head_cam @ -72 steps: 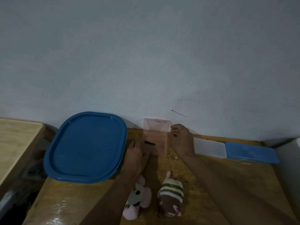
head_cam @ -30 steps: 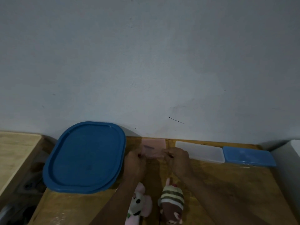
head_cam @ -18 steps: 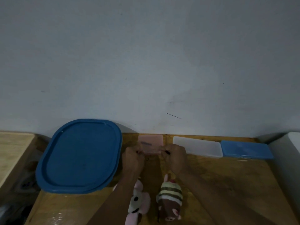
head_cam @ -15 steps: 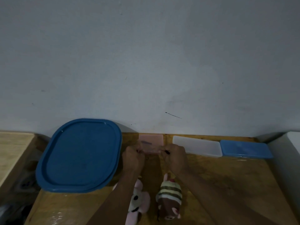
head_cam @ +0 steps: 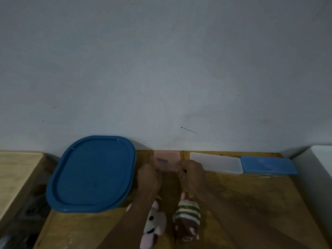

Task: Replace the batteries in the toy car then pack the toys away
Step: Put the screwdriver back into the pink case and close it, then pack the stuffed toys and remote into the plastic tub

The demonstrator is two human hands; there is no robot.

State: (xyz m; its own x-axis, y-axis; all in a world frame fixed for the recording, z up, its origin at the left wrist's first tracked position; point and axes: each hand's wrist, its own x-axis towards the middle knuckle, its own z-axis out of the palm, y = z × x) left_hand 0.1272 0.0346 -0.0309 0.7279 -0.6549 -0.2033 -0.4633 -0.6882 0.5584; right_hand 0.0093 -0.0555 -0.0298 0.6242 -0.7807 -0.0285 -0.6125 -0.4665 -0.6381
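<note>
A small pink translucent box [head_cam: 167, 157] lies against the wall at the back of the wooden table [head_cam: 251, 203]. My left hand [head_cam: 149, 178] grips its left side and my right hand [head_cam: 193, 174] grips its right side, fingers curled. A dark thin object shows at my right fingers. Near the front lie two plush toys: a pink and white one [head_cam: 153, 223] under my left forearm and a brown striped one [head_cam: 187, 218]. No toy car or batteries are visible.
A large blue lid [head_cam: 91, 173] covers a container at the table's left. A clear-lidded flat box [head_cam: 215, 163] and a blue-lidded flat box [head_cam: 267, 165] line the wall at right. A white object [head_cam: 319, 169] stands at the far right. A lower wooden surface [head_cam: 16, 169] sits left.
The pink box's raised lid has come down flat since the oldest frame. Both hands have moved onto the box's two sides. The view has tilted slightly.
</note>
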